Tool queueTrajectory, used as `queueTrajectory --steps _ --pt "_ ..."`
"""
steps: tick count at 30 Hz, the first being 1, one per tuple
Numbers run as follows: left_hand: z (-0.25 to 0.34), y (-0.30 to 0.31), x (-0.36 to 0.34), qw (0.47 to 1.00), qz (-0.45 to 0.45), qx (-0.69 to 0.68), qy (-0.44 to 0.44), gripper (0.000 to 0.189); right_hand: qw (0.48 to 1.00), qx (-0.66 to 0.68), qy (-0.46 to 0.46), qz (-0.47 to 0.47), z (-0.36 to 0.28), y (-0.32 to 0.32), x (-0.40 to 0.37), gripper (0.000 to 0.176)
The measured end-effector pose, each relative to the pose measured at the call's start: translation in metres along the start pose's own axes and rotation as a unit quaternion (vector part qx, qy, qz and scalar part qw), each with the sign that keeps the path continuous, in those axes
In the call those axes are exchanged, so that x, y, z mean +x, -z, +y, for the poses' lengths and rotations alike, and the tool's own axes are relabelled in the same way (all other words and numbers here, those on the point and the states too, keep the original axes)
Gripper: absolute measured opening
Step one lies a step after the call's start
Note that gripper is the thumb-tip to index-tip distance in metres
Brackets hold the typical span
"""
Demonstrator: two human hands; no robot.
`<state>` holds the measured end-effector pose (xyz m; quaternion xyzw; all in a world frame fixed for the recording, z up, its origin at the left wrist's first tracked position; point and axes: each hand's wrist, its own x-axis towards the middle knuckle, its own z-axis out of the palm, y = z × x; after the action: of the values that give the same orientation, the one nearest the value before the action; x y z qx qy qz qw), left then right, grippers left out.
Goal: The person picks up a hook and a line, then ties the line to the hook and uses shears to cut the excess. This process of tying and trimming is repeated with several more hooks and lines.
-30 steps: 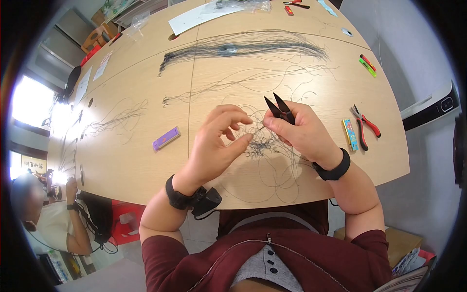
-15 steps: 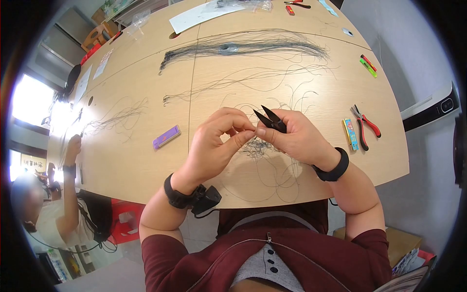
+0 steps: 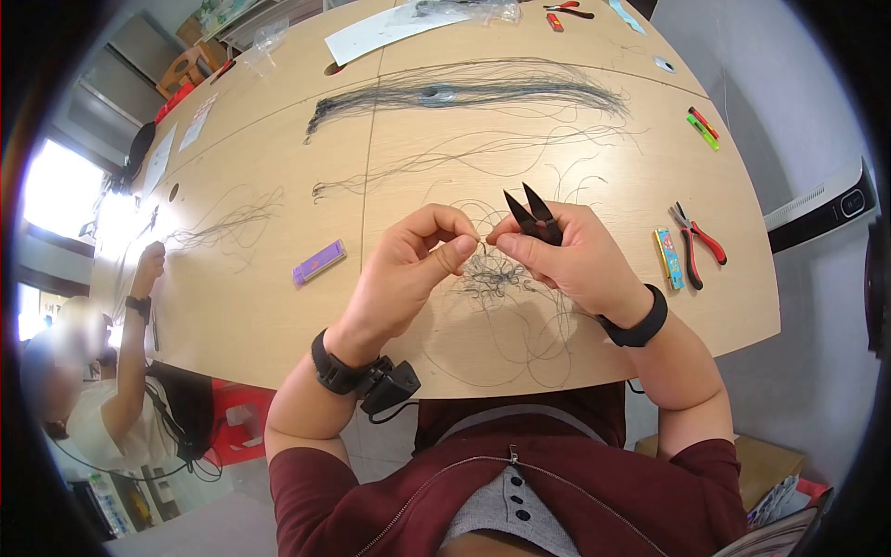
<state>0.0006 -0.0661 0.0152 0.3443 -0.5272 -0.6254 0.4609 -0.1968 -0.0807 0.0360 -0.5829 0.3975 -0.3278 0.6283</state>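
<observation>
Black thread snips (image 3: 533, 219) lie in my right hand (image 3: 577, 252), blades apart and pointing away from me, while the thumb and forefinger pinch together. Opposite it, my left hand (image 3: 406, 265) pinches what looks like thin fishing line, close to the right fingertips with a small gap between. Any hook at the fingertips is too small to make out. Just beneath the hands sits a tangled pile of dark fish hooks and line (image 3: 497, 277), with loose strands looping toward the table edge.
Bundled lines with hooks (image 3: 464, 93) stretch across the table, with a thinner bunch (image 3: 445, 158) nearer. A purple box (image 3: 319, 263) lies left; red-handled pliers (image 3: 696, 246) and a blue packet (image 3: 668, 258) lie right. Another person's hand (image 3: 149, 266) handles strands at far left.
My fingertips have parted slightly, uncovering more of the hook pile. The snips have shifted right and turned more upright. At far left, the other person's hand has risen a little.
</observation>
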Motion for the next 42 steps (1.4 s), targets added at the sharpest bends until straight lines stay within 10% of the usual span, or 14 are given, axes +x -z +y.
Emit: queueTrajectory --steps 25,42 --pt "0.004 -0.006 -0.006 0.977 0.01 0.181 -0.112 0.009 0.973 0.208 -0.082 -0.06 0.007 0.004 0.006 0.015" --pt "0.01 -0.001 -0.007 0.927 0.027 0.326 -0.181 0.011 0.991 0.1 -0.058 -0.072 -0.001 0.0 0.001 0.013"
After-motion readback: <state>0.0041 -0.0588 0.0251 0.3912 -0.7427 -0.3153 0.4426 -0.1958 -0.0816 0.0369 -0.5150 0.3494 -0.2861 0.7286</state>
